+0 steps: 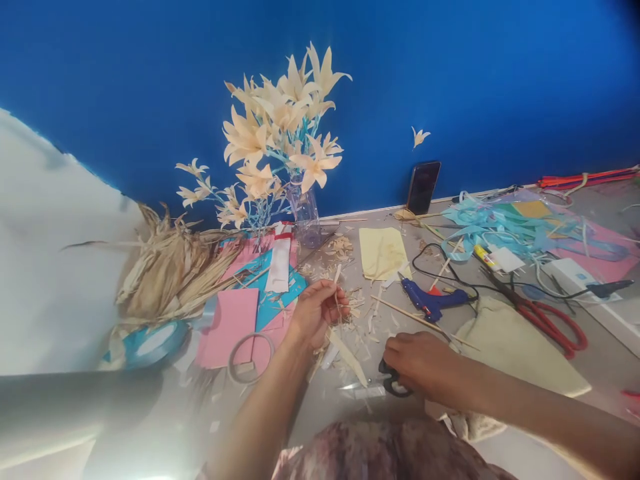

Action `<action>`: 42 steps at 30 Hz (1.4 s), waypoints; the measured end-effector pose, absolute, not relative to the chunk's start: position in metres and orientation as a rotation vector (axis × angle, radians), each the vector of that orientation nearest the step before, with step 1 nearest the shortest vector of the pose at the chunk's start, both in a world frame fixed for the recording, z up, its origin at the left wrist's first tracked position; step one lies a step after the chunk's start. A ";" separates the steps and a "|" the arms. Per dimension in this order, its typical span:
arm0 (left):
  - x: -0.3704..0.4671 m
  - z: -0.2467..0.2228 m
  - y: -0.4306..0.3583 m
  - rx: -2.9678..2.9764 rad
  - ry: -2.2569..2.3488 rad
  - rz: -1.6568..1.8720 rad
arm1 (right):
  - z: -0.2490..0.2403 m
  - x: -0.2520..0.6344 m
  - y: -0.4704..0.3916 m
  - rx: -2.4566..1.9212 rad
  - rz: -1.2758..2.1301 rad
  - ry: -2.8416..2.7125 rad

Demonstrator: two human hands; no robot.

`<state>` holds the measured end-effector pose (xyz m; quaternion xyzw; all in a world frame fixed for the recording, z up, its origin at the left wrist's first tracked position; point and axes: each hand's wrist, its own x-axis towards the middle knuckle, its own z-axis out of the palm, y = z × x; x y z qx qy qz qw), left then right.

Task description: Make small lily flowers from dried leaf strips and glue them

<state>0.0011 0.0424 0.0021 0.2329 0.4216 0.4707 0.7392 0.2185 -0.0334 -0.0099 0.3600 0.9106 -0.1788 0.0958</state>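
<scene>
My left hand (320, 312) is closed in a pinch on a thin, pale strip of dried husk (338, 273), its tip pointing up. My right hand (423, 363), lower and to the right, has its fingers curled on the black handles of a pair of scissors (397, 387). Their blades point left, low over the table. Between the hands lies a cream, pointed petal-shaped piece (350, 358), with scraps scattered round it. Just beyond my right hand a thin wooden stick (415, 319) and a blue glue gun (433, 300) rest on the table.
Cream husk flowers (285, 113) stand in a clear vase (306, 217) by the blue wall. Dried husks (167, 260), pink paper (230, 323) and a tape roll (251, 360) lie left. Red-handled scissors (550, 327), a black cord (450, 270) and blue ribbon (480, 223) are right; a phone (424, 188) leans behind.
</scene>
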 end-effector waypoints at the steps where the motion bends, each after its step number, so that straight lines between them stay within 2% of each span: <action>1: 0.001 0.002 0.043 0.514 0.930 1.026 | -0.011 0.220 -0.033 1.069 -0.512 2.712; 4: 0.001 0.001 0.042 0.526 0.950 1.023 | -0.005 0.229 -0.033 1.098 -0.551 2.722; 7: 0.002 0.001 0.042 0.538 0.943 1.048 | 0.008 0.248 -0.035 1.137 -0.851 2.675; 9: 0.002 0.001 0.041 0.526 0.907 1.065 | 0.014 0.263 -0.036 1.172 -1.233 2.546; 14: 0.004 0.003 0.039 0.506 0.690 1.045 | 0.008 0.279 -0.038 1.164 -2.345 1.803; 17: 0.006 0.005 0.036 0.530 0.611 1.010 | 0.003 0.268 -0.035 1.165 -2.848 1.646; 20: 0.010 0.006 0.032 0.556 0.603 0.984 | 0.002 0.253 -0.029 1.118 -3.167 1.501; 24: 0.012 0.006 0.029 0.597 0.684 1.004 | 0.001 0.242 -0.022 1.056 -3.271 1.419; 36: 0.015 0.005 0.028 0.750 0.816 1.095 | -0.003 0.233 -0.012 1.056 -3.280 1.354; 42: 0.014 -0.002 0.026 1.080 0.967 1.114 | -0.006 0.229 -0.009 1.104 -3.354 1.252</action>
